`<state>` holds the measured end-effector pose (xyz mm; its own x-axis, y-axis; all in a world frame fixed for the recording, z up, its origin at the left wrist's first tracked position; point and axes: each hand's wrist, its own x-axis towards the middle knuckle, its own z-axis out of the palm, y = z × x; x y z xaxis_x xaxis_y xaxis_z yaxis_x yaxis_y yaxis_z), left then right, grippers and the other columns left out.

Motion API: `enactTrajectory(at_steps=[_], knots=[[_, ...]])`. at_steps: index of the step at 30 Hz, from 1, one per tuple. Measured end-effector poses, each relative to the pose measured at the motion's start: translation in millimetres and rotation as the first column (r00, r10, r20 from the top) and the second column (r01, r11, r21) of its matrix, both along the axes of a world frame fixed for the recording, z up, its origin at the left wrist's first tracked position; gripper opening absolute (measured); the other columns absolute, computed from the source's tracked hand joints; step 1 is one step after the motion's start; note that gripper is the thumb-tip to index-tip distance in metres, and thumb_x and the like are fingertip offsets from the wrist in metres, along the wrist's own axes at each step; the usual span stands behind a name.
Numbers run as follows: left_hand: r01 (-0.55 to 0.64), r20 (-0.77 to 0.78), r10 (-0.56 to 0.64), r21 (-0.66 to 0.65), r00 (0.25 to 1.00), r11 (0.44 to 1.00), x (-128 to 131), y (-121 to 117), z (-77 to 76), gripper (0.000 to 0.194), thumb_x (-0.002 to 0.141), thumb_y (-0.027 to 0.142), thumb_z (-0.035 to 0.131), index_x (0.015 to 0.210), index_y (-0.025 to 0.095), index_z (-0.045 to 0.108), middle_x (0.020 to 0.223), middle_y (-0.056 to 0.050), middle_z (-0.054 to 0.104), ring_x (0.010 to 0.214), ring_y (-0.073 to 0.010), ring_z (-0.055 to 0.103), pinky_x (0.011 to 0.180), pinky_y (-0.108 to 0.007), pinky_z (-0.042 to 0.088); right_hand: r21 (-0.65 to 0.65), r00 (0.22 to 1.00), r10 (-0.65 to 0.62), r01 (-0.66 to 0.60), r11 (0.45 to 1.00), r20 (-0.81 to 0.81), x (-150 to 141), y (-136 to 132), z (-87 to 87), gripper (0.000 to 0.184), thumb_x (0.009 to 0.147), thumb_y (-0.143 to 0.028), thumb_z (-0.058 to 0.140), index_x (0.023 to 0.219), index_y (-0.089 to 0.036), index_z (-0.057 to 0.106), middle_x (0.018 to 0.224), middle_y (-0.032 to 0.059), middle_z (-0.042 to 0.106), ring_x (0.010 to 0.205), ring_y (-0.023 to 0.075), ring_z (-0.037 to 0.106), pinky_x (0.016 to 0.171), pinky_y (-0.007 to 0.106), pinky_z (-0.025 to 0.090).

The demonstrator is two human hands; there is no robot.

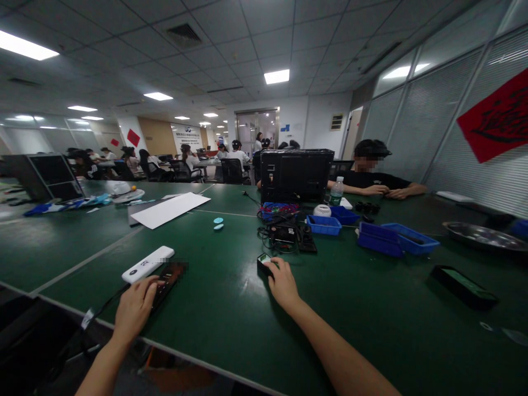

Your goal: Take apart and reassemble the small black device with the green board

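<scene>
The right hand [282,279] pinches the small black box [262,267] on the worktop [218,308], presumably to steady it, while the left hand [134,308], loosely spread, rests on the phone [171,278] beside the white device [147,265], apparently limiting slippage.

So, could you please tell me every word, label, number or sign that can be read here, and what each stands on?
None is clear enough to quote.
White wall sign: lines of characters, too small and blurred.
Red banner: dark brushed characters, too skewed to read surely.
Dark phone-like slab under the left hand: tiny screen marks, unreadable.
White device: dark markings, unreadable.
Bottle: green label, too small.
</scene>
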<state>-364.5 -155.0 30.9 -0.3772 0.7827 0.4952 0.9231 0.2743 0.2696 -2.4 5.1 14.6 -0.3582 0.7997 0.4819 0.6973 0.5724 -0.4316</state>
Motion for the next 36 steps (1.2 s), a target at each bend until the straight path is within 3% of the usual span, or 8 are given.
enactTrajectory(at_steps=[4, 10, 14, 18, 22, 26, 30, 36], knots=[[0.067, -0.038, -0.07, -0.079, 0.997, 0.995, 2, 8, 2.8, 0.042, 0.084, 0.041, 0.026, 0.101, 0.022, 0.059, 0.103, -0.004, 0.063, 0.096, -0.0188, 0.055, 0.085, -0.03, 0.04, -0.001, 1.0, 0.008, -0.008, 1.0, -0.008, 0, 0, 0.2, 0.044, 0.069, -0.006, 0.048, 0.108, -0.027, 0.056, 0.115, 0.0054, 0.047, 0.104, 0.0213, 0.043, 0.089, 0.035, 0.038], [-0.327, -0.135, 0.319, -0.04, 0.938, 0.944, 7, 1, 14.9, 0.048, 0.087, 0.039, 0.019, 0.113, 0.017, 0.053, 0.105, -0.012, 0.06, 0.098, -0.0257, 0.054, 0.076, -0.034, 0.041, -0.012, 1.0, 0.008, -0.008, 1.0, -0.005, 0, -2, 1.8, 0.044, 0.07, -0.006, 0.048, 0.108, -0.028, 0.056, 0.116, 0.0052, 0.048, 0.105, 0.0214, 0.043, 0.089, 0.034, 0.038], [-0.408, -0.029, 0.408, -0.11, 0.913, 0.906, 9, -8, 19.0, 0.048, 0.087, 0.04, 0.019, 0.114, 0.017, 0.051, 0.098, -0.013, 0.061, 0.093, -0.0256, 0.056, 0.072, -0.032, 0.042, 0.006, 1.0, 0.013, -0.012, 1.0, -0.004, 1, -2, 0.7, 0.044, 0.07, -0.006, 0.048, 0.108, -0.026, 0.056, 0.116, 0.0061, 0.047, 0.105, 0.0216, 0.043, 0.09, 0.035, 0.037], [-0.396, 0.08, 0.426, -0.249, 0.901, 0.884, 10, -15, 16.3, 0.054, 0.083, 0.05, 0.022, 0.116, 0.015, 0.047, 0.096, -0.014, 0.062, 0.091, -0.0291, 0.057, 0.069, -0.035, 0.042, 0.01, 1.0, 0.013, -0.013, 1.0, -0.011, 0, -1, 0.0, 0.043, 0.07, -0.006, 0.048, 0.107, -0.025, 0.057, 0.115, 0.0064, 0.048, 0.105, 0.0215, 0.043, 0.09, 0.034, 0.038], [-0.319, 0.167, 0.372, -0.276, 0.913, 0.907, 10, -16, 12.2, 0.061, 0.08, 0.057, 0.026, 0.122, 0.015, 0.038, 0.107, -0.012, 0.06, 0.099, -0.0313, 0.055, 0.076, -0.038, 0.042, 0.006, 1.0, 0.006, -0.006, 1.0, -0.008, 0, -1, 0.8, 0.044, 0.07, -0.006, 0.047, 0.107, -0.026, 0.057, 0.115, 0.0059, 0.048, 0.105, 0.0213, 0.043, 0.09, 0.034, 0.038], [-0.275, 0.153, 0.332, -0.306, 0.931, 0.911, 12, -15, 9.0, 0.072, 0.072, 0.063, 0.035, 0.124, 0.013, 0.035, 0.111, -0.014, 0.058, 0.1, -0.0345, 0.053, 0.078, -0.042, 0.041, 0.006, 1.0, 0.009, -0.009, 1.0, -0.011, 0, -2, 1.9, 0.043, 0.069, -0.005, 0.047, 0.107, -0.026, 0.056, 0.115, 0.006, 0.048, 0.105, 0.0213, 0.043, 0.089, 0.034, 0.038], [-0.298, 0.223, 0.346, -0.222, 0.911, 0.928, 8, -18, 3.3, 0.058, 0.077, 0.054, 0.031, 0.12, 0.015, 0.04, 0.114, -0.012, 0.056, 0.101, -0.0301, 0.053, 0.081, -0.038, 0.041, 0.002, 1.0, 0.006, -0.006, 1.0, -0.012, 0, -2, 1.8, 0.043, 0.07, -0.006, 0.047, 0.106, -0.027, 0.056, 0.116, 0.0055, 0.048, 0.105, 0.0215, 0.043, 0.089, 0.034, 0.038], [-0.43, 0.268, 0.452, -0.14, 0.851, 0.892, -3, -31, -2.2, 0.044, 0.08, 0.042, 0.028, 0.11, 0.017, 0.049, 0.11, -0.012, 0.056, 0.093, -0.0275, 0.055, 0.075, -0.036, 0.043, 0.015, 1.0, 0.002, -0.002, 1.0, -0.01, -1, -2, 1.6, 0.044, 0.07, -0.006, 0.047, 0.108, -0.025, 0.056, 0.115, 0.0063, 0.047, 0.104, 0.0215, 0.043, 0.089, 0.033, 0.039]])
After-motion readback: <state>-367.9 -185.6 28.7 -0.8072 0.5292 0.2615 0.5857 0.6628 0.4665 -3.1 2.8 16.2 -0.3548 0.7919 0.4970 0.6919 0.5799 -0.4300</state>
